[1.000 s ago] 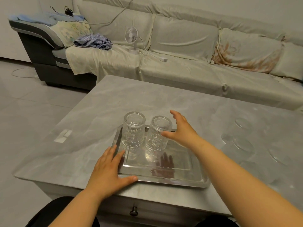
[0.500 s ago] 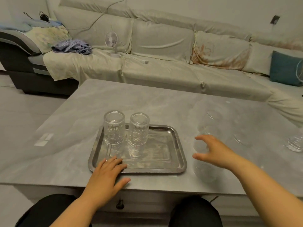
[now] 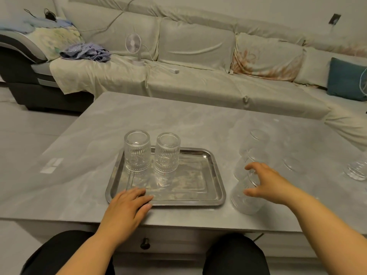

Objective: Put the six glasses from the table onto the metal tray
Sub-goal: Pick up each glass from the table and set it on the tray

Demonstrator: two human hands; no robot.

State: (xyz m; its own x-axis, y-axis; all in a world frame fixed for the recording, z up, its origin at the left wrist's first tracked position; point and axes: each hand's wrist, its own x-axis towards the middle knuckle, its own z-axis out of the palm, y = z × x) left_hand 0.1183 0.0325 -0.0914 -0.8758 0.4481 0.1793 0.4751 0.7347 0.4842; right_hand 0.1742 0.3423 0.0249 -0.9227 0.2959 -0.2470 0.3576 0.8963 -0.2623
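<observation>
Already two glasses (image 3: pixel 137 153) stand on one tray (image 3: pixel 208 199).

1. Metal tray (image 3: pixel 215 167): one, near the front edge of the worktop (image 3: pixel 158 120).
2. Glasses standing on the tray: two, side by side along its far edge, a left glass (image 3: pixel 137 150) and a right glass (image 3: pixel 167 152).
3. Glasses off the tray, toward the worktop's right edge: at least four can be made out, namely a near one (image 3: pixel 245 197), one behind it (image 3: pixel 241 167), a far one (image 3: pixel 258 135) and one at the right edge (image 3: pixel 356 171); they are blurred, so the count is uncertain.
4. Hands: two, a left hand (image 3: pixel 127 207) and a right hand (image 3: pixel 266 182).
</observation>
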